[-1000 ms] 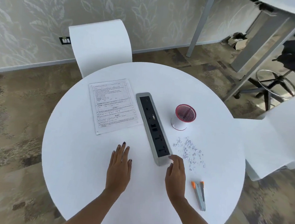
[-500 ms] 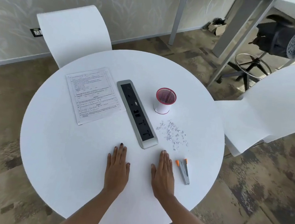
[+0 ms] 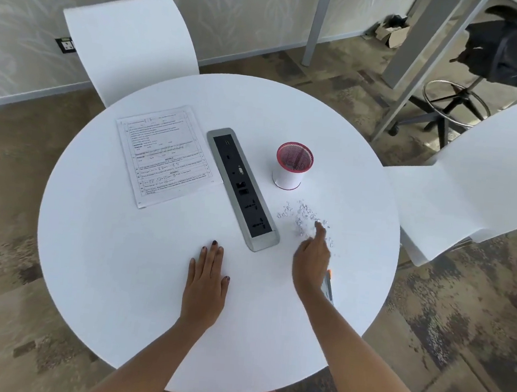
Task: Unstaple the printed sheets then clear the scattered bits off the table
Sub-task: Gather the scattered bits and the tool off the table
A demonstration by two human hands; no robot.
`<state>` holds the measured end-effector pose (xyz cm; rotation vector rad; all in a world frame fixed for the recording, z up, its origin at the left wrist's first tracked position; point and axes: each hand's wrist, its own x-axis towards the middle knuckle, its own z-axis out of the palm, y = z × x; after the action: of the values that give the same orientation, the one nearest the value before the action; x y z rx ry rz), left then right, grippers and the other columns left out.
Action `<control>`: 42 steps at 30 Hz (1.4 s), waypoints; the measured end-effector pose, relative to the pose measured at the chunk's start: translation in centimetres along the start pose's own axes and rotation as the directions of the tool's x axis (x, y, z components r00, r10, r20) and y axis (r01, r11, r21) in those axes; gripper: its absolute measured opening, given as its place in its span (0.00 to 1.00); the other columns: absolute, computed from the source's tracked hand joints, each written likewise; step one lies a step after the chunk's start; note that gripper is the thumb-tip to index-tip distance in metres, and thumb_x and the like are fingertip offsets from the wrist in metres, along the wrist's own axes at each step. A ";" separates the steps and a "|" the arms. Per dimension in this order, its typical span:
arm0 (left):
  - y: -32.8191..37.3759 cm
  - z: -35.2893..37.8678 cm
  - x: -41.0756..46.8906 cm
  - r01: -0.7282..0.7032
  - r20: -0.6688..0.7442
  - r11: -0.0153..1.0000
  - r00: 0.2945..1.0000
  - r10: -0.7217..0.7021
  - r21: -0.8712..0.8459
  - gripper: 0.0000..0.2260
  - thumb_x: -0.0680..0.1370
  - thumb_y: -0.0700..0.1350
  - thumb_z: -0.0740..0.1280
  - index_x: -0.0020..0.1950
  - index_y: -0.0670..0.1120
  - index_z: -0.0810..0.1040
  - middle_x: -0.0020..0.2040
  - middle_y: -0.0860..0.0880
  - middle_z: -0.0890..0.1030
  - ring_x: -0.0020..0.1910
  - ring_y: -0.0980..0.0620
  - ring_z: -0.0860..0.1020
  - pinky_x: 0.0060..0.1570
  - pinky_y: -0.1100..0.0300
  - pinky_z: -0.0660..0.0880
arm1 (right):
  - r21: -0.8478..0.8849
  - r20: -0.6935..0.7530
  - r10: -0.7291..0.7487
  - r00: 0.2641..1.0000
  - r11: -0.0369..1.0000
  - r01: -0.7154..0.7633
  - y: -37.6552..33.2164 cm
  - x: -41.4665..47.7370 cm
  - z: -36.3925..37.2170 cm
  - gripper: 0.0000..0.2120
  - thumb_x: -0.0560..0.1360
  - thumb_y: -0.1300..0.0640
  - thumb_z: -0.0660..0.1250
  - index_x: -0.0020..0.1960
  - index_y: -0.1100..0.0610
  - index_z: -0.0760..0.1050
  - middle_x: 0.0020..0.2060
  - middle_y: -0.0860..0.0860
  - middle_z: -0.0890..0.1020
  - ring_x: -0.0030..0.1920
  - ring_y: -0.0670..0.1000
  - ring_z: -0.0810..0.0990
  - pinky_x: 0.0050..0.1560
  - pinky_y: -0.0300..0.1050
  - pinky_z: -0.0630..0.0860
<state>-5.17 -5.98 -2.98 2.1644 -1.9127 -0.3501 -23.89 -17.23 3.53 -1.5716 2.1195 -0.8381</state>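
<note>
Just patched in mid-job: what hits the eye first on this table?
The grey power strip runs down the middle of the round white table, with the printed sheets to its left. To its right, a red-rimmed cup stands behind a scatter of bits, where the right hand is stretched out. The left hand lies flat nearer the front edge.

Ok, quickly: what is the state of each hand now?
Left hand: open, flat on the table.
Right hand: at the scattered bits; grip cannot be told.
</note>
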 end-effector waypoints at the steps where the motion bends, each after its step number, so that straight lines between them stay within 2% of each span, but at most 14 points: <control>1: 0.0 0.1 0.0 0.000 -0.001 1.000 1.000 0.000 -0.005 0.26 0.80 0.49 0.52 0.77 0.40 0.62 0.77 0.42 0.64 0.76 0.44 0.60 0.75 0.53 0.45 | 0.010 -0.053 0.042 0.998 0.999 -0.042 0.1 0.7 -0.8 0.20 0.75 0.72 0.55 0.66 0.63 0.67 0.59 0.61 0.78 0.59 0.62 0.76 0.53 0.49 0.72; 4: 0.2 0.1 -0.1 -0.002 -0.008 1.000 1.000 0.002 -0.004 0.26 0.80 0.49 0.52 0.77 0.40 0.61 0.78 0.42 0.63 0.76 0.45 0.57 0.76 0.53 0.44 | 0.001 -0.150 0.235 0.960 0.971 -0.238 1.5 2.8 -2.8 0.23 0.68 0.77 0.56 0.61 0.64 0.70 0.55 0.62 0.77 0.58 0.62 0.73 0.50 0.51 0.70; 6: 0.2 0.2 0.0 -0.001 -0.017 1.000 1.000 0.001 -0.001 0.27 0.80 0.49 0.52 0.77 0.40 0.60 0.78 0.42 0.62 0.77 0.45 0.56 0.76 0.52 0.44 | -0.012 -0.132 0.377 0.917 0.924 -0.382 2.9 4.2 -3.6 0.23 0.67 0.77 0.57 0.61 0.65 0.71 0.56 0.63 0.76 0.58 0.63 0.72 0.51 0.52 0.71; 8: 0.2 0.4 0.1 0.000 -0.020 1.000 1.000 0.000 0.001 0.27 0.80 0.50 0.52 0.78 0.41 0.59 0.79 0.43 0.61 0.77 0.45 0.56 0.76 0.51 0.45 | -0.034 -0.083 0.421 0.903 0.905 -0.424 4.2 5.1 -4.0 0.22 0.68 0.77 0.57 0.59 0.66 0.73 0.56 0.63 0.77 0.57 0.62 0.73 0.49 0.50 0.70; 13: 0.4 0.7 0.6 0.013 -0.032 1.000 0.999 -0.013 0.006 0.27 0.81 0.51 0.51 0.78 0.42 0.58 0.79 0.43 0.60 0.78 0.44 0.57 0.76 0.48 0.46 | -0.090 -0.003 0.344 0.939 0.935 -0.343 5.0 5.3 -3.1 0.20 0.68 0.77 0.56 0.56 0.67 0.75 0.54 0.64 0.78 0.56 0.62 0.74 0.50 0.49 0.71; 19: 0.6 0.7 1.5 0.030 -0.034 1.000 0.999 -0.030 0.007 0.27 0.81 0.52 0.51 0.78 0.43 0.59 0.79 0.43 0.60 0.78 0.42 0.59 0.76 0.45 0.51 | 0.011 0.075 0.213 0.974 0.977 -0.214 3.4 4.8 -0.5 0.17 0.70 0.74 0.55 0.51 0.64 0.78 0.49 0.60 0.81 0.52 0.59 0.78 0.51 0.43 0.72; 23: 0.6 0.7 2.0 0.028 -0.037 0.999 0.999 -0.027 0.029 0.26 0.81 0.52 0.51 0.78 0.43 0.61 0.79 0.43 0.60 0.77 0.42 0.60 0.76 0.45 0.52 | 0.155 -0.001 0.100 0.995 0.983 -0.098 2.7 5.4 -1.0 0.20 0.68 0.77 0.54 0.50 0.63 0.79 0.44 0.57 0.83 0.46 0.56 0.81 0.50 0.42 0.75; 25: 0.6 0.6 2.2 0.026 -0.037 0.999 0.999 -0.024 0.046 0.26 0.81 0.52 0.50 0.78 0.43 0.61 0.79 0.43 0.60 0.77 0.42 0.61 0.75 0.44 0.53 | 0.140 -0.069 0.109 0.992 0.985 -0.099 2.9 5.7 -1.9 0.24 0.67 0.78 0.52 0.53 0.63 0.78 0.47 0.58 0.82 0.48 0.57 0.80 0.50 0.41 0.74; 27: 0.6 0.6 2.4 0.027 -0.036 0.998 0.999 -0.025 0.057 0.26 0.81 0.53 0.50 0.78 0.43 0.61 0.79 0.43 0.60 0.77 0.42 0.61 0.75 0.44 0.54 | 0.048 -0.061 0.173 0.983 0.984 -0.170 3.4 5.7 -2.3 0.26 0.68 0.78 0.51 0.61 0.63 0.75 0.56 0.60 0.80 0.58 0.59 0.77 0.55 0.42 0.71; 29: 0.7 0.6 2.5 0.031 -0.040 0.998 0.999 -0.029 0.061 0.26 0.82 0.53 0.50 0.78 0.44 0.60 0.79 0.44 0.60 0.78 0.42 0.60 0.75 0.43 0.54 | -0.063 0.049 0.244 0.969 0.969 -0.241 3.8 5.5 -2.1 0.28 0.71 0.76 0.51 0.70 0.64 0.65 0.67 0.60 0.72 0.67 0.61 0.69 0.65 0.49 0.66; 32: 0.8 0.7 2.7 0.040 -0.047 0.997 0.998 -0.037 0.061 0.26 0.82 0.53 0.50 0.78 0.44 0.60 0.79 0.44 0.60 0.78 0.42 0.60 0.75 0.42 0.56 | -0.163 0.240 0.206 0.949 0.972 -0.170 3.5 4.6 -0.5 0.28 0.76 0.72 0.51 0.75 0.67 0.49 0.76 0.61 0.54 0.75 0.61 0.53 0.75 0.52 0.51; 34: 0.9 0.7 3.0 0.047 -0.049 0.997 0.998 -0.044 0.059 0.26 0.82 0.52 0.50 0.78 0.44 0.60 0.79 0.43 0.60 0.78 0.42 0.61 0.75 0.41 0.57 | -0.216 0.303 0.199 0.932 0.967 -0.136 2.9 3.8 0.8 0.29 0.79 0.67 0.51 0.75 0.68 0.42 0.76 0.62 0.45 0.77 0.61 0.44 0.76 0.53 0.44; 37: 1.0 0.7 3.3 0.044 -0.059 0.997 0.997 -0.041 0.057 0.26 0.82 0.52 0.51 0.78 0.44 0.60 0.79 0.43 0.60 0.77 0.41 0.61 0.74 0.41 0.58 | -0.245 0.328 0.190 0.925 0.963 -0.111 1.8 2.9 2.2 0.31 0.80 0.62 0.53 0.74 0.69 0.38 0.76 0.63 0.41 0.76 0.61 0.40 0.75 0.53 0.40; 42: 1.0 0.6 3.4 0.047 -0.061 0.997 0.997 -0.043 0.067 0.26 0.82 0.52 0.50 0.79 0.45 0.60 0.79 0.43 0.60 0.78 0.41 0.60 0.75 0.40 0.58 | -0.248 0.338 0.115 0.934 0.968 -0.030 0.7 2.8 3.9 0.33 0.76 0.68 0.51 0.74 0.68 0.37 0.76 0.63 0.40 0.76 0.60 0.38 0.75 0.53 0.38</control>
<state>-5.91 -9.44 -3.33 2.2384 -1.8725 -0.2289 -22.84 -20.72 0.29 -1.6038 2.0535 -0.2546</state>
